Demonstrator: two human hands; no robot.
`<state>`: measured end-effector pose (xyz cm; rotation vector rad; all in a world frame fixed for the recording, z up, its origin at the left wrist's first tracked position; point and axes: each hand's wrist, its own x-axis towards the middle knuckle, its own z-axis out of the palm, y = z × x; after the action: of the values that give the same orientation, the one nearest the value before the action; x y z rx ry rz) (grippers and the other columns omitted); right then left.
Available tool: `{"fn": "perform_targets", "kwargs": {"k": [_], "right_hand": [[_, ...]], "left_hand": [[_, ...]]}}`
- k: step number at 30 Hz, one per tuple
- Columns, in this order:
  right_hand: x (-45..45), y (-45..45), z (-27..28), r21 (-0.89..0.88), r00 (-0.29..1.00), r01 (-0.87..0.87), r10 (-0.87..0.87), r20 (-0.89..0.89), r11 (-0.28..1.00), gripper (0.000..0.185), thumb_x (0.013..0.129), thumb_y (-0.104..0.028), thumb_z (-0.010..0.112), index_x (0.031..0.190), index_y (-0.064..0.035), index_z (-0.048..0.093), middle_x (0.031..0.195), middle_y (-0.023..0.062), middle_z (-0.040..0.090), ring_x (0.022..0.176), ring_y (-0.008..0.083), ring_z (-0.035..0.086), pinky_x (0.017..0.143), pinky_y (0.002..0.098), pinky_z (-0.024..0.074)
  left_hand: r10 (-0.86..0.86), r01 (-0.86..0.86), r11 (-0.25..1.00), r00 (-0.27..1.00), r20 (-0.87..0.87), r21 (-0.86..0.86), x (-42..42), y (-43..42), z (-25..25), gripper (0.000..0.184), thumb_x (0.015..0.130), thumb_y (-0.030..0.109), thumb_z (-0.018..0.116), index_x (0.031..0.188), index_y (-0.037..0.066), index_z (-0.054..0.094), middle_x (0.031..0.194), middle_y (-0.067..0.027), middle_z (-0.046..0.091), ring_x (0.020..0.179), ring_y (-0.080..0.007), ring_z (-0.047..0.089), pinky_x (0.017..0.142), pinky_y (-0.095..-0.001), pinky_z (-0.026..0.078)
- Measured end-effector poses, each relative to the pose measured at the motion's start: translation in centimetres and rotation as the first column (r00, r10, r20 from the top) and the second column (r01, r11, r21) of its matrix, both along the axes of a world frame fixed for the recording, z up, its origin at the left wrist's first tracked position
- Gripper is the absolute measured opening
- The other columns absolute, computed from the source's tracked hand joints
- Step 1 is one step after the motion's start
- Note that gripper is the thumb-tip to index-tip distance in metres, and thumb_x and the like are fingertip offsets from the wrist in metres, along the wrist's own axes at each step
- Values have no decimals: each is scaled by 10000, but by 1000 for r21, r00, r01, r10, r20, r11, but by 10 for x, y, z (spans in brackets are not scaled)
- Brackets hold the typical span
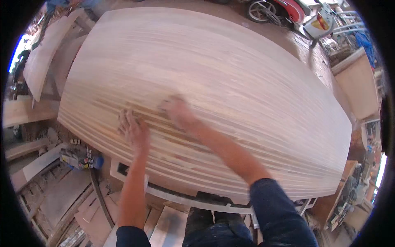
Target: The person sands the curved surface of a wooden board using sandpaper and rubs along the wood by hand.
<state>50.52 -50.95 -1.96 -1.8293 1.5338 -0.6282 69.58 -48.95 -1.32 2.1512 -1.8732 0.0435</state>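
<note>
1. Dark trousers (218, 224) lie nearest, at six o'clock, with a navy left sleeve (133, 236) at seven and a navy right sleeve (277, 212) between four and five.
2. At nine o'clock, by the rim of the view, a pale timber beam (29, 112) runs inward; above it, toward ten, stands a tilted board (46, 57).
3. Between eight and nine sits a dusty box (76, 158) with a blue end, just beside the panel's lower left edge.
4. Slightly left of centre, toward nine, the left hand (135, 131) rests palm down, its fingers parted and pointing toward eleven.
5. Beneath both arms, the wide wooden panel (230, 70) fills the middle, its pale surface lined lengthwise and browner around the fingers.
6. Just off centre toward ten, the right hand (180, 112) is over the panel, blurred; I cannot tell whether its fingers are spread or gripping something.
7. Past the far edge, near one o'clock, stands a red motorbike (290, 10).
8. Between two and three, a plain tan sheet (360, 88) leans.
</note>
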Motion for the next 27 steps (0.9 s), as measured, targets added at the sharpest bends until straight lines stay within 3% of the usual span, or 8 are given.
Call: {"fn": "perform_targets", "kwargs": {"k": [2, 9, 15, 17, 22, 24, 25, 27], "right_hand": [[7, -20, 38, 6, 937, -236, 229, -264, 972, 357, 920, -129, 622, 1276, -128, 625, 1406, 131, 541, 1341, 331, 449, 1183, 483, 290], [-254, 197, 24, -187, 873, -74, -28, -488, 980, 254, 872, -153, 678, 1120, -174, 727, 1203, 43, 698, 1174, 251, 608, 1054, 442, 399], [-232, 186, 13, 69, 924, 9, 18, -381, 998, 348, 881, -195, 678, 1227, -153, 675, 1279, 56, 654, 1255, 228, 551, 1146, 457, 349], [-151, 124, -4, -245, 924, -91, -10, -381, 965, 355, 883, -110, 633, 1235, -155, 645, 1289, 85, 618, 1252, 307, 529, 1147, 450, 345], [-93, 80, 12, -199, 964, -83, 28, -264, 976, 414, 842, 0, 586, 1219, -159, 650, 1300, 98, 606, 1289, 320, 500, 1162, 465, 328], [-171, 141, 1, -239, 932, -135, 42, -359, 962, 367, 851, -37, 626, 1196, -153, 672, 1312, 90, 611, 1301, 303, 498, 1147, 454, 341], [-218, 179, 1, -25, 933, -63, 50, -356, 998, 423, 857, -75, 647, 1261, -201, 649, 1432, 33, 556, 1359, 260, 460, 1198, 468, 259], [-308, 246, 21, -56, 941, 94, -107, -320, 994, 325, 834, -183, 729, 1159, -177, 716, 1247, 33, 677, 1255, 249, 555, 1165, 446, 289]], "left_hand": [[-26, 26, 1000, 1000, 7, -10, 2, 2, -1, 453, 1010, 302, 491, 1429, 134, 454, 1541, -134, 380, 1449, -359, 300, 1155, -578, 193], [-9, 9, 999, 1000, 2, -36, -2, 1, -3, 463, 1008, 321, 490, 1432, 140, 450, 1540, -149, 377, 1449, -378, 298, 1140, -598, 215], [0, 0, 999, 1000, 9, -45, -4, 2, -6, 468, 1017, 351, 473, 1436, 145, 445, 1533, -145, 388, 1448, -375, 301, 1136, -598, 216], [-9, 10, 999, 1000, 20, -44, -1, 1, -10, 477, 1017, 363, 475, 1440, 145, 444, 1535, -143, 388, 1448, -369, 304, 1134, -598, 216], [-44, 46, 998, 998, 48, -49, 7, 3, -15, 495, 1016, 388, 478, 1449, 153, 441, 1538, -133, 396, 1444, -352, 316, 1125, -591, 222], [-75, 76, 996, 997, 20, -51, 4, 4, -8, 490, 1019, 379, 469, 1457, 161, 433, 1548, -125, 382, 1443, -351, 316, 1125, -581, 229], [-69, 70, 996, 998, 9, -53, 2, 3, -10, 490, 1019, 379, 469, 1457, 161, 433, 1548, -125, 382, 1443, -351, 316, 1125, -581, 229], [10, -6, 999, 998, 69, -51, 3, 1, -16, 484, 1025, 372, 457, 1461, 164, 425, 1560, -124, 362, 1444, -353, 311, 1125, -574, 234]]}}
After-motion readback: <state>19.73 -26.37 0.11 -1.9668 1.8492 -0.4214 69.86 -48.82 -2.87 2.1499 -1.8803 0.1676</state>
